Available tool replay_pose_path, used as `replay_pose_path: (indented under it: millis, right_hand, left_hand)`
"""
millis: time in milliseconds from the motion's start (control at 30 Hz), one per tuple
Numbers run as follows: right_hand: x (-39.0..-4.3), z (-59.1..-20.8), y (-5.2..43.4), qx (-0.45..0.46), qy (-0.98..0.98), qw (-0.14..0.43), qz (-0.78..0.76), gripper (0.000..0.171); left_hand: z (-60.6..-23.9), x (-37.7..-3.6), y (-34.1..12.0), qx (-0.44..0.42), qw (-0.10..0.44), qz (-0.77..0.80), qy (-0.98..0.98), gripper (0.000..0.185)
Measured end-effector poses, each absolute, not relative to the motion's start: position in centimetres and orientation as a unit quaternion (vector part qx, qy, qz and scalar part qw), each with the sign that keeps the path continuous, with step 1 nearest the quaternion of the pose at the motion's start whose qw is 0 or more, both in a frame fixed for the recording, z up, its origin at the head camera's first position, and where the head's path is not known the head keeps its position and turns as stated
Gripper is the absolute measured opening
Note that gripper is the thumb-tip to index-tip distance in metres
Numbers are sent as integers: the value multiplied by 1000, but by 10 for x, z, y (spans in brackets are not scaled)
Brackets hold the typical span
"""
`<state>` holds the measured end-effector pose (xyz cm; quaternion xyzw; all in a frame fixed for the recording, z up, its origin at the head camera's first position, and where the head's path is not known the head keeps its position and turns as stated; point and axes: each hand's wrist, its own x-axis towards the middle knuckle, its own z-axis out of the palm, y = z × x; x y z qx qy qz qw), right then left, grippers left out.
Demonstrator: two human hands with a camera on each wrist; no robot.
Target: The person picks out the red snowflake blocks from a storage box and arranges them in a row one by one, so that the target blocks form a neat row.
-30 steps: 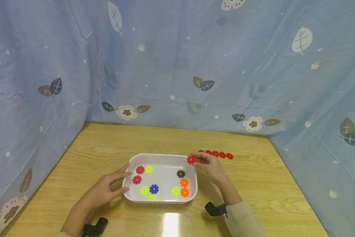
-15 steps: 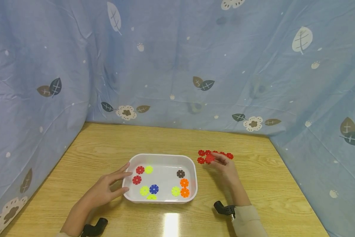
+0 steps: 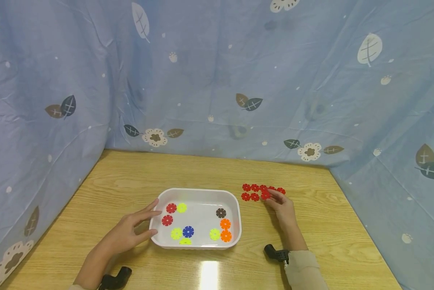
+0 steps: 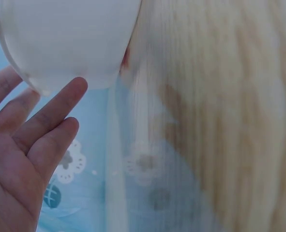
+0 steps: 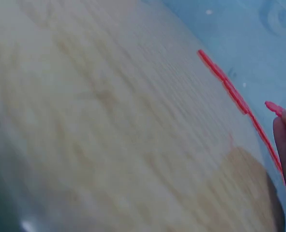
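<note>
My right hand pinches a red notched plastic disc, held just above the table at the right end of a short front row. In the right wrist view this disc sits between thumb and finger, apart from the discs below. Two red discs lie in that front row; behind them stretches a longer row of red discs, partly covered by my fingers. My left hand touches the left rim of a white tray with fingers extended, also visible in the left wrist view.
Inside the tray lie red discs, yellow discs, a blue disc, a dark brown disc and orange discs. A blue patterned curtain borders the wooden table.
My right hand has carried red discs from the tray's right rim to the table and shifted rightward. Two discs now lie uncovered in the front row. My left hand has stayed put.
</note>
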<state>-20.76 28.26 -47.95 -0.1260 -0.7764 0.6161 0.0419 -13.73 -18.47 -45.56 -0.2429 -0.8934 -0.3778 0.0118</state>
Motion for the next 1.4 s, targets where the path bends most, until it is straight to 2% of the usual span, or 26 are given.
replay_pose_path:
  millis: [500, 767, 1033, 1233, 1400]
  right_hand:
    - [-213, -484, 283, -122, -852, 41, 508, 34]
    - [-210, -483, 282, -123, -876, 62, 462, 37]
    - [-207, -481, 280, -116, -864, 71, 485, 38]
    - [-204, -475, 278, -101, -851, 58, 513, 41]
    - [-201, -463, 270, -61, -844, 59, 530, 44]
  left_hand:
    - [-456, -140, -184, -241, 13, -374, -896, 44]
    - [-456, -140, -183, -243, 9, -386, -890, 44]
    - [-455, -140, -184, -264, 18, -378, -887, 43]
    - [-454, -138, -185, -276, 27, -368, -887, 43]
    - [-455, -138, -185, -278, 40, -366, -887, 43]
